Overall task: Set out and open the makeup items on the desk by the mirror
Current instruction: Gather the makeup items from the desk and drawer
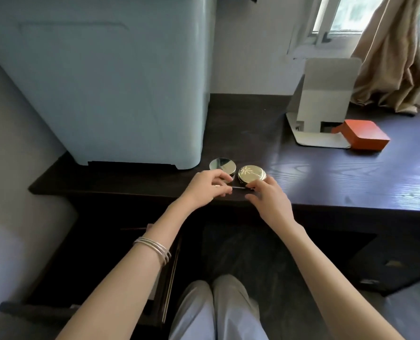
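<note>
Two round gold compacts lie side by side near the desk's front edge: a plain mirrored one (222,165) on the left and one with a star-like emblem (251,173) on the right, both closed. Just in front of them a thin silver pencil-like stick (238,188) spans between my hands. My left hand (209,187) pinches its left end. My right hand (269,195) pinches its right end, close to the emblem compact. Most of the stick is hidden by my fingers.
The dark wooden desk (326,177) carries a big pale blue appliance (101,82) at the back left. At the back right stand an opened white carton (324,101) and an orange box (362,134). A beige curtain (395,57) hangs by the window.
</note>
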Demonstrator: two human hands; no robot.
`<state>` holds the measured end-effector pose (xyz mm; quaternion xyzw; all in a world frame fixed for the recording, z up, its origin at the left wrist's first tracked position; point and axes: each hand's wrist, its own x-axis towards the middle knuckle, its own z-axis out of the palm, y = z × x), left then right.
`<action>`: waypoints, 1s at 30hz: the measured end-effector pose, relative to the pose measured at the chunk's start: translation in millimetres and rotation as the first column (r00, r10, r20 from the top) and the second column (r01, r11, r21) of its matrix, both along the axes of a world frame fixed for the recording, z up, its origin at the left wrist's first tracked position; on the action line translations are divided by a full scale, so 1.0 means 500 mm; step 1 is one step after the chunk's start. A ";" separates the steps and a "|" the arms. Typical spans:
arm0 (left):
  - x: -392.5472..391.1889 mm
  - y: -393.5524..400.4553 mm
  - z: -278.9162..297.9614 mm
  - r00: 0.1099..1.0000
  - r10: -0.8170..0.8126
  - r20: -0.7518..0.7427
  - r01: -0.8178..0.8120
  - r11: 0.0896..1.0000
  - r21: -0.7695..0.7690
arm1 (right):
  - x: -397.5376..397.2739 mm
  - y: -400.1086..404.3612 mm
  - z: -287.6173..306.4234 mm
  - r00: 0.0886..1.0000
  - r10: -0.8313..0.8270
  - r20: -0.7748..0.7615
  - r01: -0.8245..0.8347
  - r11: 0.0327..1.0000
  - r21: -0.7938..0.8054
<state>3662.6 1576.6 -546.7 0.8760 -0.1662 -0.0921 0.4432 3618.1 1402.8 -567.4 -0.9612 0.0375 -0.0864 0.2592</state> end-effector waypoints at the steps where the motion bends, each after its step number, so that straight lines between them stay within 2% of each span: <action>1: 0.009 -0.006 -0.015 0.997 0.041 0.068 -0.047 0.995 0.084 | 0.010 -0.003 -0.006 1.000 -0.003 -0.028 0.003 1.000 0.002; 3: 0.020 -0.012 -0.040 0.973 0.120 0.199 -0.162 0.963 0.213 | 0.028 0.001 -0.019 0.999 -0.005 -0.042 0.004 1.000 -0.010; 8: 0.032 -0.023 -0.069 0.917 0.229 0.326 -0.295 0.940 0.171 | 0.069 0.022 -0.035 0.995 -0.096 -0.018 0.096 0.995 0.017; 11: 0.045 -0.035 -0.069 0.883 0.186 0.431 -0.300 0.930 0.213 | 0.097 0.030 -0.038 0.991 -0.134 -0.011 0.134 0.991 0.015; 14: 0.077 -0.044 -0.066 0.903 0.183 0.389 -0.294 0.924 0.246 | 0.127 0.038 -0.036 0.988 -0.154 -0.024 0.155 0.988 0.020; 20: 0.140 -0.077 -0.057 0.894 0.212 0.396 -0.340 0.895 0.289 | 0.191 0.045 -0.021 0.988 -0.144 -0.048 0.145 0.989 0.018; 24: 0.144 -0.072 -0.059 0.910 0.210 0.358 -0.325 0.898 0.298 | 0.200 0.046 -0.022 0.991 -0.119 -0.062 0.125 0.986 0.107; 28: 0.095 -0.016 -0.060 0.926 0.186 0.330 -0.289 0.909 0.299 | 0.159 0.073 -0.028 1.000 -0.020 0.016 0.015 0.970 0.243; 30: 0.055 0.033 -0.062 0.919 0.227 0.322 -0.320 0.907 0.274 | 0.129 0.108 -0.035 0.997 0.075 0.021 -0.078 0.959 0.273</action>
